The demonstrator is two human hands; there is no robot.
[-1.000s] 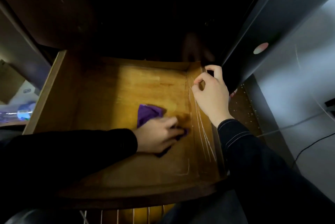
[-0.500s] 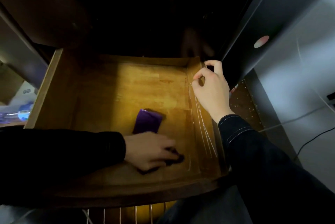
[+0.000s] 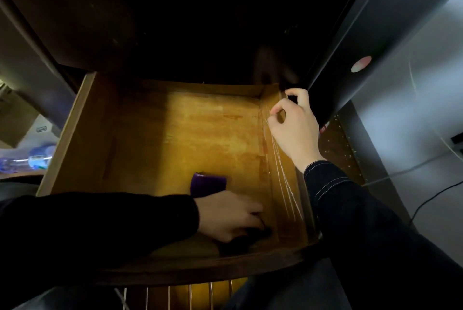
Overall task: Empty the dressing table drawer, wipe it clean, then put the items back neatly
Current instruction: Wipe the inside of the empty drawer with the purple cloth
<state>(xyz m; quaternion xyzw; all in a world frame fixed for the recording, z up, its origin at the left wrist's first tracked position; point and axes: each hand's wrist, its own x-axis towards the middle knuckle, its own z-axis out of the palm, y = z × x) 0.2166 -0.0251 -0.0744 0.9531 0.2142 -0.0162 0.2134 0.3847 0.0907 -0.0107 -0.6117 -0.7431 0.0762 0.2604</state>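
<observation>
The wooden drawer [image 3: 213, 134] is pulled out below me, with nothing on its lit yellow-brown floor except a cloth. My left hand [image 3: 229, 215] presses a purple cloth [image 3: 208, 182] onto the floor near the front right corner; part of the cloth sticks out behind the hand and a dark part lies under the fingers. My right hand [image 3: 295, 126] grips the top of the drawer's right wall near the back, its fingers curled over the edge. Pale scratch lines run along the inside of that wall.
The dark dressing table body [image 3: 200, 21] overhangs the back of the drawer. A dark panel with a pink round sticker [image 3: 360, 64] stands to the right. Cables [image 3: 426, 199] run along the wall and floor at right. A plastic bottle [image 3: 32, 156] lies at far left.
My left hand has slid the purple cloth toward the drawer's front right corner. My right hand has stayed on the right wall.
</observation>
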